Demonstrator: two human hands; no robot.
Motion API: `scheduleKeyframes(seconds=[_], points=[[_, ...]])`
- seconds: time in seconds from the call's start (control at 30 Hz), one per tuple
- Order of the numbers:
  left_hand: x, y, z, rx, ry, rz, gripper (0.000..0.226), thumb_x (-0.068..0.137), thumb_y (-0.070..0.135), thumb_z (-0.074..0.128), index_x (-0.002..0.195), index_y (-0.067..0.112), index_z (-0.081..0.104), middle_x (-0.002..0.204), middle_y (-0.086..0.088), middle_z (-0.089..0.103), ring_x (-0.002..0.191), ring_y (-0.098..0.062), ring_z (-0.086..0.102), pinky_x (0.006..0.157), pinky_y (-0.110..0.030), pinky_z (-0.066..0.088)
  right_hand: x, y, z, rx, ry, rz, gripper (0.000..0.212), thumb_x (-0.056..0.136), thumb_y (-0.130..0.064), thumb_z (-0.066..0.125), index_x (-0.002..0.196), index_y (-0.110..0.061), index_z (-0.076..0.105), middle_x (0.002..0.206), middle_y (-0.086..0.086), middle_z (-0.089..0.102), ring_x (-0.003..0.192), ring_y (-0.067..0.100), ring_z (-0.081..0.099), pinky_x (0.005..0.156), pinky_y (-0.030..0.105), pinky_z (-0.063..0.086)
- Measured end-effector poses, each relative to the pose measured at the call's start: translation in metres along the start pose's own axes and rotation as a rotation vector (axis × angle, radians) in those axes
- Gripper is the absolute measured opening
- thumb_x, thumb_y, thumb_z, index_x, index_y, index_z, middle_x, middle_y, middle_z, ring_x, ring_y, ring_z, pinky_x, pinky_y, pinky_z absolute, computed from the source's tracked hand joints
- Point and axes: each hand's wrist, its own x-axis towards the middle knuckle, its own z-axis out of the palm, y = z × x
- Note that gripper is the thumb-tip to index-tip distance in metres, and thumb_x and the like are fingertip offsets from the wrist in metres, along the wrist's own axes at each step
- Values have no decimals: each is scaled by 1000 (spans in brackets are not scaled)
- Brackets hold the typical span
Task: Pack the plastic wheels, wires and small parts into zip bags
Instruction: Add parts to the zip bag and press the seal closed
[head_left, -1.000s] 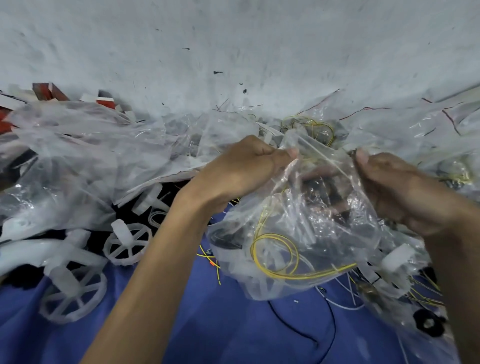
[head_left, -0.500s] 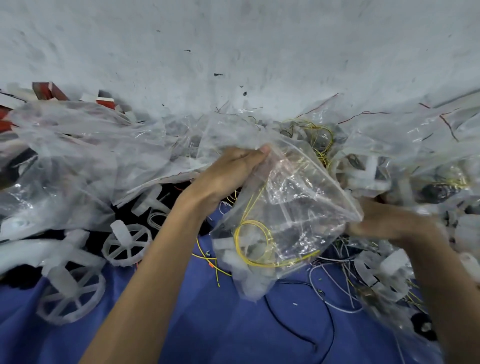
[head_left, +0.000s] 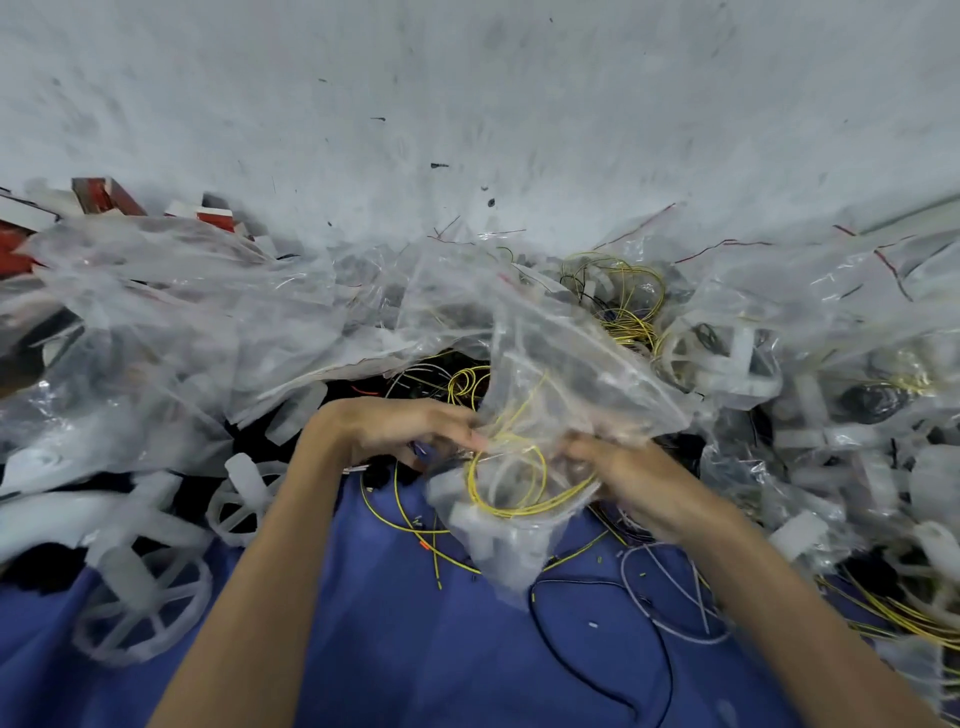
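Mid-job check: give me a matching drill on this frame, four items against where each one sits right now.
Items:
1 zip bag
2 yellow wire coil
3 spoked wheel
4 black wire

Places:
A loose on the blue cloth, between the forearms
B gripped by the left hand and the right hand
C lower left, beside the left forearm
D inside the gripped bag

Pairs: 1-B, 2-D, 3-C, 4-A
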Motion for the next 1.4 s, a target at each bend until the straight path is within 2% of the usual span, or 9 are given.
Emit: scheduleKeyframes(seconds=[0.13, 0.47, 0.57, 0.73, 0.87, 0.97, 1.13, 1.23, 1.4], points=[[-10, -3, -3, -367, -12, 223, 46, 61, 32, 77, 105, 22, 67, 101, 6, 72, 93, -9, 68, 73, -25, 55, 4, -3, -19, 413, 9, -66, 15, 64, -7, 63, 57, -18, 71, 61, -3, 68, 57, 7, 65, 56, 18, 54], [-30, 35, -4, -36, 246, 617, 74, 58, 1, 78, 127, 7, 49, 124, -10, 60, 118, -18, 55, 98, -27, 44, 8, -17, -18, 716, 22, -392, 16, 71, -8, 55, 87, -6, 58, 68, 2, 70, 62, 12, 68, 55, 25, 55], [-30, 42, 0, -63, 269, 640, 72, 59, -5, 73, 126, 7, 49, 122, -13, 60, 114, -14, 55, 95, -25, 44, 8, -21, -19, 716, 42, -440, 17, 74, -12, 54, 71, -13, 71, 67, 0, 70, 61, 10, 67, 56, 23, 55], [-27, 52, 7, 20, 361, 684, 67, 58, 3, 78, 118, 21, 53, 108, 10, 64, 104, -1, 58, 90, -14, 43, 5, -26, -20, 712, 38, -446, 23, 72, -14, 53, 56, -17, 69, 58, -7, 64, 54, 6, 62, 53, 20, 53], [-27, 53, 9, 24, 394, 727, 62, 59, 5, 78, 114, 22, 55, 109, 1, 66, 99, -4, 59, 90, -17, 46, 2, -30, -19, 737, 30, -414, 21, 72, -16, 54, 56, -18, 68, 57, -7, 62, 51, 5, 61, 51, 20, 53], [-27, 52, 8, -3, 435, 749, 57, 61, 12, 79, 113, 24, 58, 108, 5, 70, 100, -2, 61, 87, -16, 46, 3, -30, -21, 771, 23, -379, 13, 75, -17, 54, 69, -14, 65, 61, -2, 63, 55, 9, 62, 53, 22, 54], [-25, 55, 11, -38, 502, 815, 27, 77, 12, 65, 96, 31, 62, 83, 27, 69, 83, 12, 62, 73, -6, 45, 4, -33, -20, 765, 16, -336, 24, 83, -19, 52, 99, -4, 61, 93, 9, 68, 85, 17, 66, 86, 33, 53], [-22, 55, 10, -28, 550, 809, 15, 84, 18, 54, 89, 26, 64, 73, 19, 69, 74, 6, 62, 72, -18, 51, 4, -34, -18, 764, 36, -260, 31, 92, -22, 47, 113, -4, 60, 110, 12, 66, 99, 23, 65, 74, 38, 58], [-20, 51, 9, -83, 524, 823, 32, 69, 16, 71, 97, 30, 62, 76, 19, 71, 73, 2, 64, 70, -14, 52, 3, -39, -17, 744, 104, -236, 38, 79, -24, 57, 115, -10, 53, 114, 21, 50, 100, 30, 53, 94, 45, 42]])
